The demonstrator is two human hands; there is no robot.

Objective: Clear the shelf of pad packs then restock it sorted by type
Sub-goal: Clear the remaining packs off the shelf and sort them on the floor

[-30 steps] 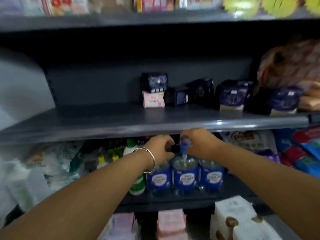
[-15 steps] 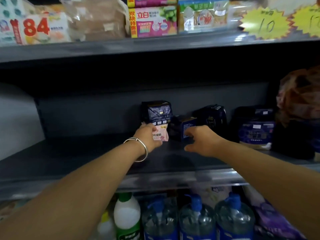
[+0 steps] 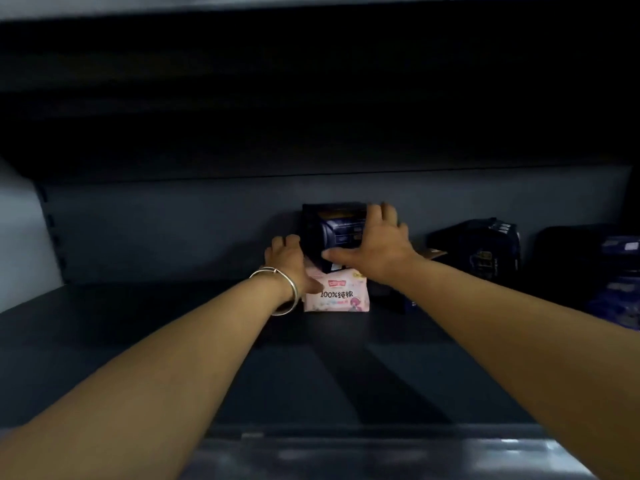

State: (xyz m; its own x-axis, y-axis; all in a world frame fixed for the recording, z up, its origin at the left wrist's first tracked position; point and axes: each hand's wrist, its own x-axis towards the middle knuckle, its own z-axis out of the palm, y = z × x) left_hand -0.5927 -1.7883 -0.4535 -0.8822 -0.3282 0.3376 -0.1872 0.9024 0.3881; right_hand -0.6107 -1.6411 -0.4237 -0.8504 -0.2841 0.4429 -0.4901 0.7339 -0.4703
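Reaching deep into the shelf with both arms; working at a small stack against the back wall, a dark pack sitting on top of a pink pack.

Right hand spread wide over the front and right side of the dark pack, fingers over its top edge, thumb lying along its lower edge; looking like the start of a lift rather than a firm hold. Left hand, bracelet at the wrist, pressing in at the left of the stack, thumb resting on the pink pack; fingers hidden behind the packs, so not possible to tell whether gripping or merely steadying.

Clearing judged well under way but not finished; left and middle stretch of the shelf lying bare; more dark packs standing to the right, well apart from the stack, and others at the far right edge, too dim to sort by kind.

Remaining, by judgement: taking out these two, then the right-hand group; restocking by type not yet begun.
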